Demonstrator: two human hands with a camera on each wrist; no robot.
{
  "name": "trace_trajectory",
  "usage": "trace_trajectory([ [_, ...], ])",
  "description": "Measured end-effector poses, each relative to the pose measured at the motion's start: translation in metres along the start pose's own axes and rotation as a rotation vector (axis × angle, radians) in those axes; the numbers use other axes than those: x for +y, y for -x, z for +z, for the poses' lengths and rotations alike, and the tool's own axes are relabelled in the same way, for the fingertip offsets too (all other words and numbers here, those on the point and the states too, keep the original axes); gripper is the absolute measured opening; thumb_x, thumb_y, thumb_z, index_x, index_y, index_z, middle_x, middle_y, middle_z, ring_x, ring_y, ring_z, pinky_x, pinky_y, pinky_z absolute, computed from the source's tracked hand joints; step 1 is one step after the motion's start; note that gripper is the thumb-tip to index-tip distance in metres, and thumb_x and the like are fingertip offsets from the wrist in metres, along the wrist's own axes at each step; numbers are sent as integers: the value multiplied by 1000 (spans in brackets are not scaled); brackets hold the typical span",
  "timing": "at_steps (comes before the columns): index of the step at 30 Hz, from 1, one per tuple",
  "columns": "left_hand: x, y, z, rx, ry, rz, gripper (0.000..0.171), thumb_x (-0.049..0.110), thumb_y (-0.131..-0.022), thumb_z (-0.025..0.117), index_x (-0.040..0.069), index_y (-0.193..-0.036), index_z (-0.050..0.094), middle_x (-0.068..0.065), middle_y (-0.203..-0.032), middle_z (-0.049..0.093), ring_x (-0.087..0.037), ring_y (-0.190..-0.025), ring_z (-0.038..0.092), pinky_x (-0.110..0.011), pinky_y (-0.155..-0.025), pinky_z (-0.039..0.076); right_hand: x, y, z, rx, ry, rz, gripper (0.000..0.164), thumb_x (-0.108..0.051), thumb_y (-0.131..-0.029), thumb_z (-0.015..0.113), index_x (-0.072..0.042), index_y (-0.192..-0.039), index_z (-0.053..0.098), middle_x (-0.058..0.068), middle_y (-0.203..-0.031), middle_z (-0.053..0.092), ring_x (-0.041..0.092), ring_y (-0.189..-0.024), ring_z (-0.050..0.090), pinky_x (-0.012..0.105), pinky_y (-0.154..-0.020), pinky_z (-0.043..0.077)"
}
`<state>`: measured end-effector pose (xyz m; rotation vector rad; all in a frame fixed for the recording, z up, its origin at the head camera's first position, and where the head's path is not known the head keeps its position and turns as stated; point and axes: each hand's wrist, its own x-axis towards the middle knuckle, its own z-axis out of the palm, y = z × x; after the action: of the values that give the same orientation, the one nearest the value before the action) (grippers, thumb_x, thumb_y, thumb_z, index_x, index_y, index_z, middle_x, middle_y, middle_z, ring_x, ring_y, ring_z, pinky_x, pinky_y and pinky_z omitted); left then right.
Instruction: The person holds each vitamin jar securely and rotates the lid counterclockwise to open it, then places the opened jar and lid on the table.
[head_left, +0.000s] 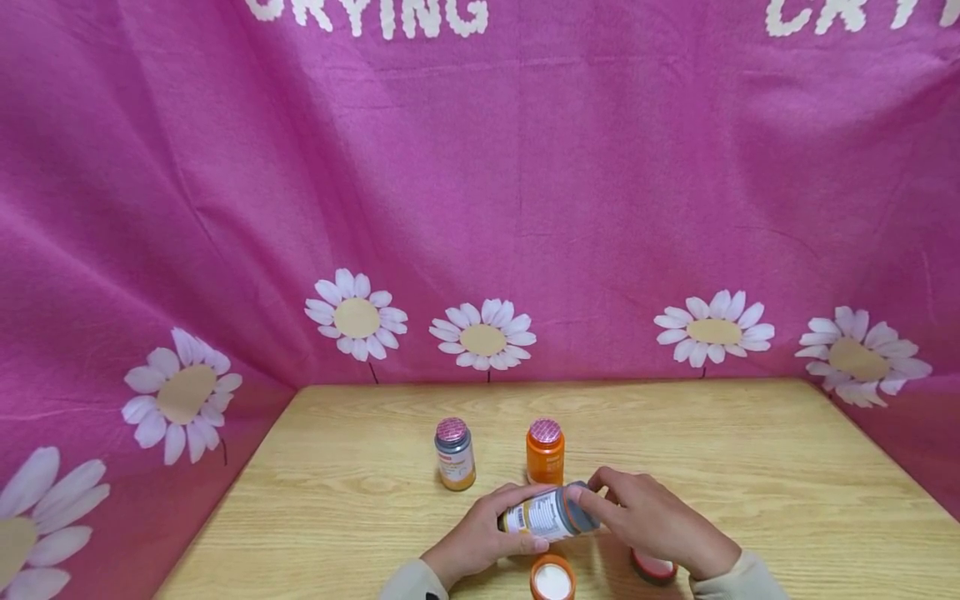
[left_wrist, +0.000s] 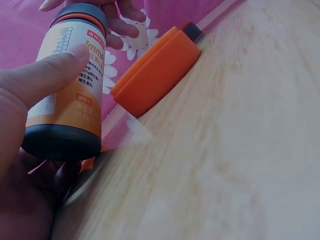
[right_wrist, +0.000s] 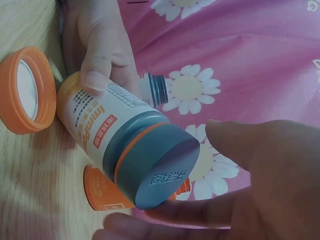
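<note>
My left hand (head_left: 483, 533) grips a supplement bottle (left_wrist: 75, 95) with a white and orange label, tilted sideways above the table. A grey screw cap (right_wrist: 160, 165) with an orange ring sits on its neck. Around that cap is my right hand (head_left: 648, 512), fingers fairly straight. In the right wrist view a gap shows between thumb and cap, while a finger reaches the cap's lower edge. An upturned orange cap (head_left: 552, 578) with a white liner lies just in front of the bottle. Partly hidden below my right hand is a dark cap with a red rim (head_left: 654, 570).
Behind my hands stand an uncapped grey bottle (head_left: 454, 457) and an uncapped orange bottle (head_left: 545, 454), both with pink foil seals. The wooden table (head_left: 337, 500) ends at a pink flowered cloth (head_left: 585, 208) behind and along the sides.
</note>
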<state>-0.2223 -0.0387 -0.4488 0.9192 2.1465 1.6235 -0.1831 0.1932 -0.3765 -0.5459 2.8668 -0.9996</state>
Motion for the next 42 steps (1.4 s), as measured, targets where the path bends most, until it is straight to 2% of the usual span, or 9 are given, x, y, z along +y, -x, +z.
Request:
trace_trajectory([
  [6,-24,-5,2,-3,-22,-22,58,31,-77,70,30,-131,47,6,-112,53,-15,-93,49,-26,-75,42,4,2,0,-47,-25,-91,33,-47,-87,51,-15,-98,54,-6,-73,58,6,-63,51,24,-54,40],
  [10,-27,-5,2,1,-34,-35,58,33,-77,70,33,-130,47,6,-112,53,-16,-93,49,-27,-75,42,7,6,1,-41,-37,-193,27,-40,-86,58,-20,-103,50,-7,-78,59,5,-68,54,23,-58,41],
  [15,-27,-3,3,4,-69,-38,57,36,-76,70,36,-129,47,9,-114,52,-14,-94,49,-26,-76,42,9,7,1,-100,-120,-242,32,-22,-82,65,-18,-108,45,-1,-86,59,5,-66,58,23,-57,46],
  [19,-26,-3,3,8,-69,-39,58,36,-76,70,36,-129,48,9,-116,52,-14,-95,48,-26,-76,41,8,7,1,-140,-160,-227,38,-16,-80,67,-15,-109,43,4,-89,57,7,-64,60,23,-56,47],
  [25,-25,-3,5,9,-79,-22,58,33,-77,70,32,-130,48,8,-114,52,-13,-94,48,-25,-76,41,4,6,2,-88,-69,-71,40,-46,-83,58,-13,-104,49,-2,-82,59,9,-67,53,25,-56,42],
  [28,-26,-3,5,2,-69,-19,58,31,-77,70,30,-130,47,7,-114,52,-13,-93,48,-25,-76,41,4,5,2,-67,-34,11,41,-52,-85,51,-12,-95,55,-4,-72,57,11,-64,50,26,-53,39],
  [32,-25,-4,5,-2,-50,-36,57,31,-77,70,31,-130,48,7,-111,53,-13,-92,48,-26,-75,41,4,6,3,-50,22,61,44,-54,-86,47,-12,-85,60,-5,-62,51,12,-56,45,26,-48,36],
  [36,-24,-4,5,-1,-64,-35,57,33,-76,71,35,-129,48,8,-111,53,-14,-92,48,-26,-75,41,6,5,2,-66,17,38,43,-53,-85,49,-12,-85,60,-5,-64,53,10,-56,46,25,-49,37],
  [42,-23,-6,2,13,-91,-41,57,37,-75,70,37,-128,48,9,-112,53,-14,-93,48,-26,-76,41,7,4,-2,-102,-54,-88,35,-44,-82,60,-15,-100,53,-3,-80,63,8,-68,56,25,-56,43],
])
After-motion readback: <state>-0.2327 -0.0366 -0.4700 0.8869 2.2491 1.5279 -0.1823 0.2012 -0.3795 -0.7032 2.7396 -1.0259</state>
